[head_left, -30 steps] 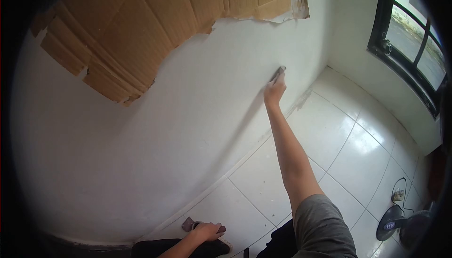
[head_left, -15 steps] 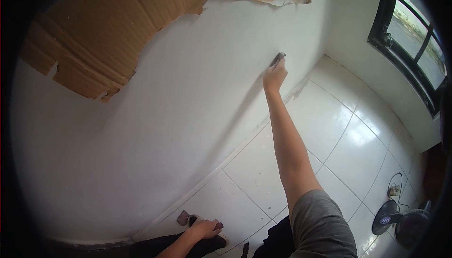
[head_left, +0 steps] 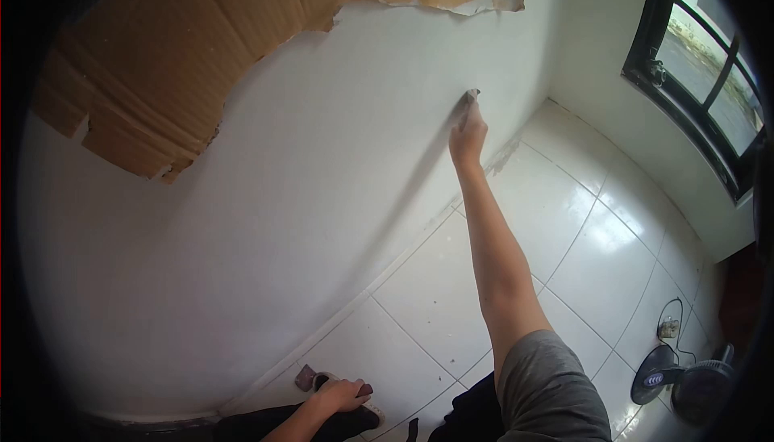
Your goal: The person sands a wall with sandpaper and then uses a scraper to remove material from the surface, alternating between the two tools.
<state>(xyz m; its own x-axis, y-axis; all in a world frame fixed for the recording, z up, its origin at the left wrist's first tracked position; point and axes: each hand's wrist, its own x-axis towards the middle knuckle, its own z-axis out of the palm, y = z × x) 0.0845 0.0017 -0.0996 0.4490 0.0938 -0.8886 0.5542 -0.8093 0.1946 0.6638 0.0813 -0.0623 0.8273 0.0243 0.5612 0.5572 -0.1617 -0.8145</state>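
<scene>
Against the white wall (head_left: 322, 176), my right hand (head_left: 468, 139) grips a small dark flat scraper-like tool (head_left: 472, 97), arm stretched far forward. Fingers wrap most of that tool, and its tip meets the wall surface. Low at the bottom, my left hand (head_left: 343, 396) is closed around a tool with a dark red handle end (head_left: 365, 390), beside my leg and shoe (head_left: 373, 418). A square brownish flat piece (head_left: 305, 377) shows just beyond the left hand, near the foot of the wall; whether it belongs to the held tool I cannot tell.
A torn cardboard sheet (head_left: 161, 47) covers the upper left of the wall. White floor tiles (head_left: 419, 321) with small specks run along its base. At right are a black-framed window (head_left: 645, 71) and a dark fan (head_left: 701, 389) with its cord on the floor.
My right hand has turned slightly on the wall, so less of its tool shows. The whole view has shifted a little; my left hand keeps its grip.
</scene>
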